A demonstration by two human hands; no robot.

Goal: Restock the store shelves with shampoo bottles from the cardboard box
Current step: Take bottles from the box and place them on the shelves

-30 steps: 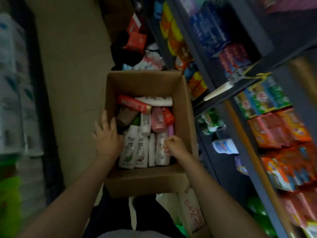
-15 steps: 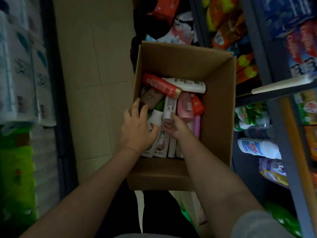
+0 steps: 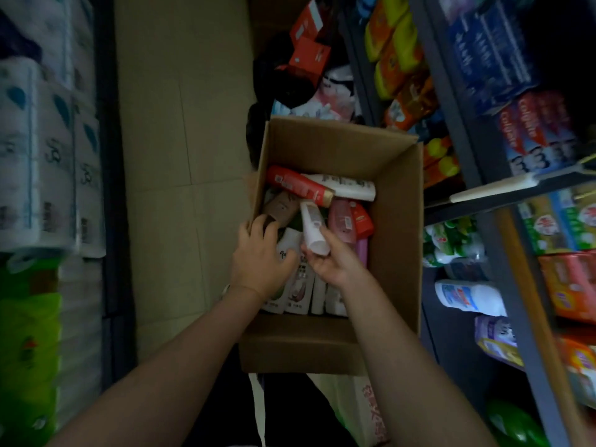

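Cardboard box [image 3: 398, 221]: it stands open on the floor in front of you, beside the store shelves [image 3: 477, 195] on your right.
Right hand [image 3: 335, 259]: your fingers curl round the cap end of a small white bottle [image 3: 312, 225]; the grip is closed on it.
Small white bottle: its cap end sits in your right palm, and its body points away from you, tilted over the other bottles inside the box.
Left hand [image 3: 261, 256]: it lies palm down, fingers loosely bent, on a white shampoo bottle [image 3: 290, 246] at the box's left side; whether it grips the bottle cannot be told.
Other contents: a red bottle [image 3: 298, 185] lies across the far end, touching a long white bottle [image 3: 346, 187]; a pink bottle [image 3: 342, 219] lies just right of the held one.
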